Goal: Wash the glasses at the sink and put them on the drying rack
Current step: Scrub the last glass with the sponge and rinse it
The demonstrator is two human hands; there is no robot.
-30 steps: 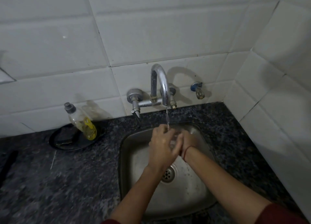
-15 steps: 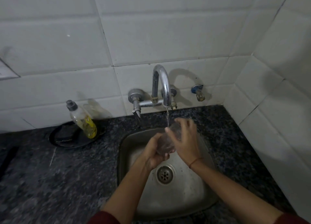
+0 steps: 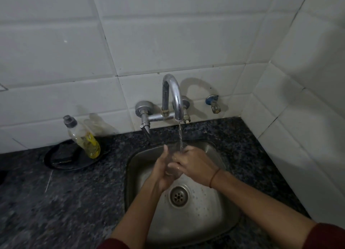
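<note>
glass (image 3: 171, 170) under tap water (image 3: 180, 136), in curled fingers of left hand (image 3: 162, 175) and right hand (image 3: 196, 164)

A small home kitchen: a steel sink (image 3: 206, 204) is set into a dark speckled stone counter (image 3: 65, 202) in a corner of white wall tiles (image 3: 168, 33). A chrome tap (image 3: 174, 97) runs from the far wall. At far left, a bottle of yellow dish soap (image 3: 85, 137) stands in a black dish (image 3: 59, 163).
</note>
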